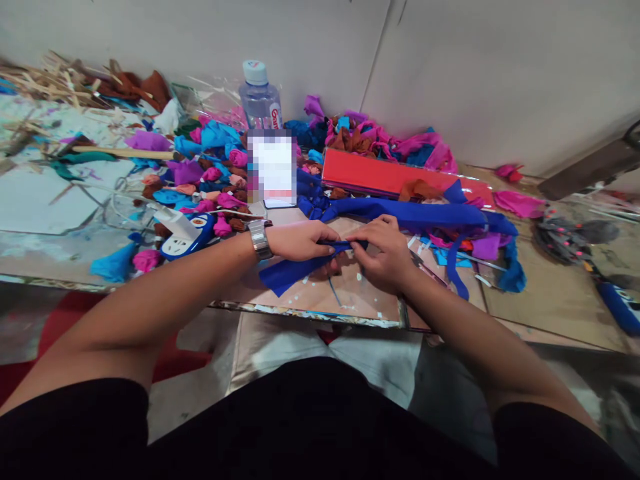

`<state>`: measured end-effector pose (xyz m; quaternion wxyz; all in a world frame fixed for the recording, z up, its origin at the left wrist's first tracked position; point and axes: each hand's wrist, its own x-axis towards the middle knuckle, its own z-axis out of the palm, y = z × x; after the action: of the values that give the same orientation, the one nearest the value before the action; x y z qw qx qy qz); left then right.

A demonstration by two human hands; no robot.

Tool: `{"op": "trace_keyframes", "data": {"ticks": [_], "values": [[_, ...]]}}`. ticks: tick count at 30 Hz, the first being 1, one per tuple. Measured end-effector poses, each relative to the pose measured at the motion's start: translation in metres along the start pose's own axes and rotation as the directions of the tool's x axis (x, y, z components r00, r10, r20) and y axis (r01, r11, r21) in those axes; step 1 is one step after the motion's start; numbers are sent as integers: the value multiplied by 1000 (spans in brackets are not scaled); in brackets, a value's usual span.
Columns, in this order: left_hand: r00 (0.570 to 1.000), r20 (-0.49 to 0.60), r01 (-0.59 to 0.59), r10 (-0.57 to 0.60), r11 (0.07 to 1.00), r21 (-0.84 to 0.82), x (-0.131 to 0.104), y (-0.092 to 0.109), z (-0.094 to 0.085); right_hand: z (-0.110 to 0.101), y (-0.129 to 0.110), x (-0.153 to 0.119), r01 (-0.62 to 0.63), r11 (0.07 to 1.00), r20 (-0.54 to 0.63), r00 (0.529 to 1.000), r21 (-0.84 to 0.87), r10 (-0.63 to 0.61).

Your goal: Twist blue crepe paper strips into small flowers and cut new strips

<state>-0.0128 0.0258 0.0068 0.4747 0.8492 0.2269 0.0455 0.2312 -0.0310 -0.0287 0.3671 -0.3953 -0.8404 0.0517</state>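
Behind, red "Gan" (275, 117) on bottle (256, 99); blue strip (289, 272) in both hands (306, 240) (383, 255)

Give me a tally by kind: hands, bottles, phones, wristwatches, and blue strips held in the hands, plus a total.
Left hand and right hand: 2
Bottle: 1
Phone: 1
Wristwatch: 1
Held blue strip: 1
Total: 6

Capped plastic bottle (259, 100) stands by wall (200, 37) | phone (273, 170), screen lit, upright in front of it | white charger (176, 221) sits in blue-and-white power strip (183, 248) | flat red packet (390, 175) lies right of phone | thin wooden sticks (55, 85) heaped far left
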Motion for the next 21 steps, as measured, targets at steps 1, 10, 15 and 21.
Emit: {"op": "trace_keyframes", "data": {"ticks": [1, 10, 15, 21], "values": [[1000, 15, 16, -15, 999, -33, 0, 0, 0, 0, 0, 0, -13, 1000, -8, 1000, 3, 13], [986, -120, 140, -120, 975, 171, -3, 10, -5, -1, 2, 2, -29, 999, -93, 995, -18, 27], [959, -262, 200, -103, 906, 374, -3, 11, -2, -1, 1, 2, -48, 999, -100, 994, -24, 45], [971, -240, 58, 26, 941, 334, -2, 11, 7, 1, -3, 0, -21, 1000, -12, 1000, -18, 20]]}}
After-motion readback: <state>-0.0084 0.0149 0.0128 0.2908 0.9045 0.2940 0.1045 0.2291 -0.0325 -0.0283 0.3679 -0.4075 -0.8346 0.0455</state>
